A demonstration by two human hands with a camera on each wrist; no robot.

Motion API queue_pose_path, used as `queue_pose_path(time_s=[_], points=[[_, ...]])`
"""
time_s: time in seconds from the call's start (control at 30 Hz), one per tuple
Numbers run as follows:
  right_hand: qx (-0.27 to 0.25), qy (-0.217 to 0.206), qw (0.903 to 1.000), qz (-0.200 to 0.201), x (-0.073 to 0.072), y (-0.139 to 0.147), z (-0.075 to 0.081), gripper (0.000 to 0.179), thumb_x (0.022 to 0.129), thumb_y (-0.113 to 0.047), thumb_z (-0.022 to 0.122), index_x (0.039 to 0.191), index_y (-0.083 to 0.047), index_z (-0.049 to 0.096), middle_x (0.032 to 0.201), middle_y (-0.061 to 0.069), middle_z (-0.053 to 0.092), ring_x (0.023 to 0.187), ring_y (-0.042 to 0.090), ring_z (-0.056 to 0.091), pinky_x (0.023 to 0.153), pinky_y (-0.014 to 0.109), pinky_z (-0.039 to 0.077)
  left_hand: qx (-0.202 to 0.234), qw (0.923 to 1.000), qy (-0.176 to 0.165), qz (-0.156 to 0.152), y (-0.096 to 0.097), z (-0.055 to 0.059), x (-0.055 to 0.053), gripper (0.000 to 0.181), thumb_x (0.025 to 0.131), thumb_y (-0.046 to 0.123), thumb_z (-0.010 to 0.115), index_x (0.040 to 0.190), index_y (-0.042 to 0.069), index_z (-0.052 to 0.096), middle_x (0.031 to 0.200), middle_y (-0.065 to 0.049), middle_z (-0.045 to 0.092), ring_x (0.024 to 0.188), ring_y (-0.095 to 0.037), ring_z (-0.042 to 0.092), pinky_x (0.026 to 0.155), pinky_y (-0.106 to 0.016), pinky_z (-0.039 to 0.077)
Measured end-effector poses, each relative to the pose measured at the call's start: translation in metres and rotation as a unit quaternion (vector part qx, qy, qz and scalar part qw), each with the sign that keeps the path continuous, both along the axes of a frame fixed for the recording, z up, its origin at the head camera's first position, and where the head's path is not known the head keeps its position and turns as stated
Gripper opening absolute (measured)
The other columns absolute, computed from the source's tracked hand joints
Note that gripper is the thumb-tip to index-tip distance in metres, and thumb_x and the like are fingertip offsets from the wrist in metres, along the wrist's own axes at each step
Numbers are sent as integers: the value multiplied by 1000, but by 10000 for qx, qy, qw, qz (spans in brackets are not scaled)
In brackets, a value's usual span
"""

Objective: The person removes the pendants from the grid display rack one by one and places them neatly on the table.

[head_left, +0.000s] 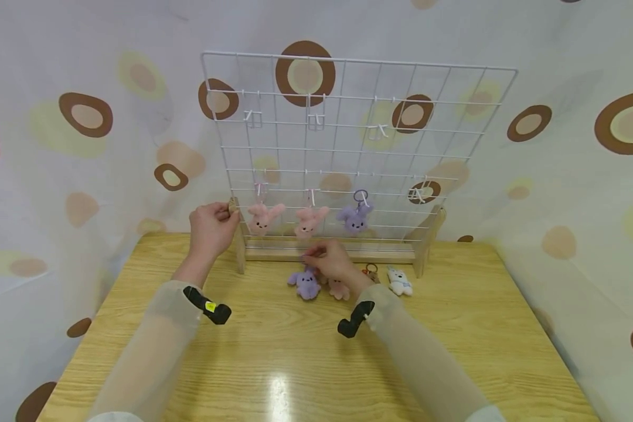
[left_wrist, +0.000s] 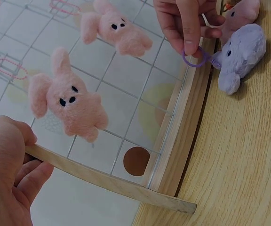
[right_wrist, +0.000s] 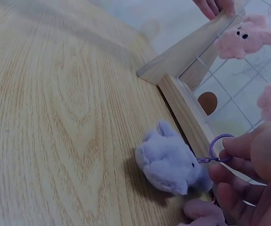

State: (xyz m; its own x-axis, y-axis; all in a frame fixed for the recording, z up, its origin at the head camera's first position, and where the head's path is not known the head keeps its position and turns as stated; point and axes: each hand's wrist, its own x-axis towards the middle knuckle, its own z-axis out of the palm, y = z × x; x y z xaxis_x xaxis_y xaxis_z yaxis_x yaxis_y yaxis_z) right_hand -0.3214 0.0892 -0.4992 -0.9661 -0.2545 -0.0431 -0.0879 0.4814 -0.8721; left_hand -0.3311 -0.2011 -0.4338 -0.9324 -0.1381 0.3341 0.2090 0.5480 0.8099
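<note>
My right hand [head_left: 331,258] pinches the purple ring [right_wrist: 215,146] of a purple plush bunny keychain [head_left: 307,283] between thumb and fingers. The plush body lies at the table's back, near the rack's wooden base. Over at the left, my left hand [head_left: 213,227] grips the wooden side support [left_wrist: 112,181] of the white wire grid rack [head_left: 358,60]. Two pink plush bunny keychains, a left one [head_left: 262,220] and a middle one [head_left: 309,223], hang from lower hooks. Right of them hangs another purple bunny keychain [head_left: 355,219].
Beside the right hand lies a pink plush [head_left: 339,289], partly covered by it. Farther right are a brown keychain [head_left: 371,274], mostly hidden, and a white plush keychain [head_left: 400,282]. Several white hooks [head_left: 316,122] are on the grid. A patterned sheet [head_left: 559,193] stands behind the wooden table [head_left: 274,351].
</note>
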Motion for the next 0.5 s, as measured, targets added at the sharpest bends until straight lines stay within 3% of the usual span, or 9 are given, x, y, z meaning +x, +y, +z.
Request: queue_pose_path(time_s=[0.27,0.5], points=[[114,97,9999,40,-2,4,-7,4,98,-3,75,100,-1,77,91,9,74,70,28,71,59,28,55,10,10000,44,-10,1,0,1,26,100,12,72,113,-10,77,103,-25,77,99,-35,77,84,-49,62],[-112,-131,9996,207,1,15,-5,13,100,3,70,112,4,75,108,13,73,75,31,72,64,35,60,48,10000,3,-15,1,1,2,27,100,13,72,114,-10,76,105,-25,77,100,-35,77,85,-49,62]])
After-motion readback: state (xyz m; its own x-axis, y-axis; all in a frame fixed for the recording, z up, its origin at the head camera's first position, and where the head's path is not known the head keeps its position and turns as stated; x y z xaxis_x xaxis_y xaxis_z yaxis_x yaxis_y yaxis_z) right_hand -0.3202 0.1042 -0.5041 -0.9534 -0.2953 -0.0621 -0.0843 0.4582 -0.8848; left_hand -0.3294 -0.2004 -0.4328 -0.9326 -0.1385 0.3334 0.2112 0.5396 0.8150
